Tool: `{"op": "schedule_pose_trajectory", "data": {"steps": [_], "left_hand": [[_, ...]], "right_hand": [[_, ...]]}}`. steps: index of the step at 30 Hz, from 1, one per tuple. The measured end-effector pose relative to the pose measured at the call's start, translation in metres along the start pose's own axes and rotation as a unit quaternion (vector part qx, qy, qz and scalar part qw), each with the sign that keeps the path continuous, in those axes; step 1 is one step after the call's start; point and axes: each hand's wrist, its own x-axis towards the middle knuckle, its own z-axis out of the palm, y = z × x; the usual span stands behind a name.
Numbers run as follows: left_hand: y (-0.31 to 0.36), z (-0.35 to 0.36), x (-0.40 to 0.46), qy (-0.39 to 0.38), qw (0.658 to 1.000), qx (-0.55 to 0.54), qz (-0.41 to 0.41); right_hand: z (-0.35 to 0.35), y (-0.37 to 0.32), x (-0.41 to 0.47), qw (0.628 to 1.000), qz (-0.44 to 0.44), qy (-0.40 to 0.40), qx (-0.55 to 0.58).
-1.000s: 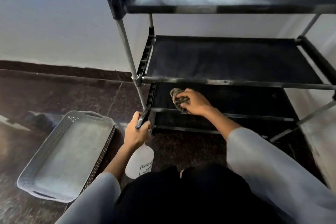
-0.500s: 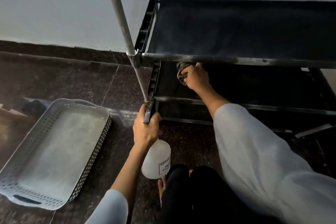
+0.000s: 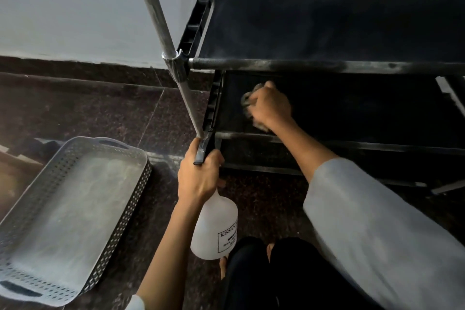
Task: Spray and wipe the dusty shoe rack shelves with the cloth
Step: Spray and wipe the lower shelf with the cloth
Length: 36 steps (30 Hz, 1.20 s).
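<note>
Shoe rack (image 3: pixel 327 65) stands ahead of both hands. Left of the left hand (image 3: pixel 198 176) lies a grey basket (image 3: pixel 120 214); that hand grips a spray bottle (image 3: pixel 216 229). Further right, the right hand (image 3: pixel 271 106) clutches a cloth (image 3: pixel 247 100) against the lower shelf (image 3: pixel 352 108).

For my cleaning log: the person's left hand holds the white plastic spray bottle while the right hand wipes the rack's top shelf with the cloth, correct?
Not quite. The head view shows the right hand pressing the crumpled cloth on the lower black shelf, beneath the upper shelf. The left hand does hold the white plastic spray bottle.
</note>
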Motion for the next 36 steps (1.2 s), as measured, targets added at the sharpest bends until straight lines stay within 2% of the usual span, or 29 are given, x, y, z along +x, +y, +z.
{"op": "schedule_pose_trajectory", "data": {"steps": [2, 3, 5, 7, 10, 12, 14, 16, 18, 20, 21, 23, 26, 28, 31, 36], "left_hand": [[-0.001, 0.005, 0.001, 0.004, 1.0, 0.01, 0.009], [-0.002, 0.007, 0.001, 0.008, 1.0, 0.016, 0.019], [-0.004, 0.011, 0.0, 0.011, 1.0, 0.008, 0.027], [-0.005, 0.011, 0.0, 0.016, 0.999, -0.012, 0.025], [-0.003, 0.012, 0.0, 0.009, 0.999, -0.022, 0.033], [-0.001, 0.014, 0.001, -0.002, 0.999, -0.011, 0.039], [0.0, 0.019, 0.002, -0.015, 0.999, -0.009, 0.036], [0.001, 0.025, 0.0, -0.034, 0.999, -0.019, 0.021], [0.003, 0.03, -0.004, -0.042, 0.999, -0.027, 0.01], [0.004, 0.032, -0.008, -0.045, 0.998, -0.036, 0.012], [0.004, 0.032, -0.009, -0.049, 0.998, -0.042, 0.011], [0.003, 0.031, -0.011, -0.052, 0.998, -0.043, 0.006], [0.001, 0.028, -0.011, -0.05, 0.998, -0.029, 0.013], [0.001, 0.027, -0.009, -0.061, 0.998, -0.008, 0.021], [0.004, 0.029, -0.006, -0.087, 0.996, 0.022, 0.024], [0.017, 0.041, -0.001, -0.111, 0.993, 0.047, -0.013]], "right_hand": [[0.006, -0.019, -0.019, 0.99, -0.107, -0.056, 0.069], [0.009, -0.024, -0.028, 0.984, -0.143, -0.059, 0.085], [0.01, -0.015, -0.028, 0.988, -0.136, -0.018, 0.076], [0.001, 0.012, -0.018, 0.998, -0.039, 0.05, -0.007], [-0.027, 0.07, -0.017, 0.974, 0.159, 0.118, -0.106], [-0.043, 0.1, -0.027, 0.949, 0.262, 0.124, -0.123], [-0.047, 0.104, -0.03, 0.94, 0.3, 0.104, -0.124], [-0.038, 0.082, -0.028, 0.966, 0.225, 0.068, -0.112], [-0.025, 0.042, -0.032, 0.998, 0.061, -0.001, -0.033], [-0.024, 0.013, -0.041, 0.996, -0.055, -0.066, 0.03], [-0.027, 0.012, -0.041, 0.993, -0.067, -0.081, 0.054], [-0.039, 0.033, -0.036, 0.994, -0.005, -0.079, 0.081], [-0.062, 0.086, -0.034, 0.99, 0.13, -0.041, 0.034], [-0.078, 0.113, -0.04, 0.983, 0.182, -0.02, 0.032], [-0.088, 0.127, -0.045, 0.979, 0.184, 0.002, 0.092], [-0.083, 0.109, -0.051, 0.957, 0.089, 0.091, 0.261]]}}
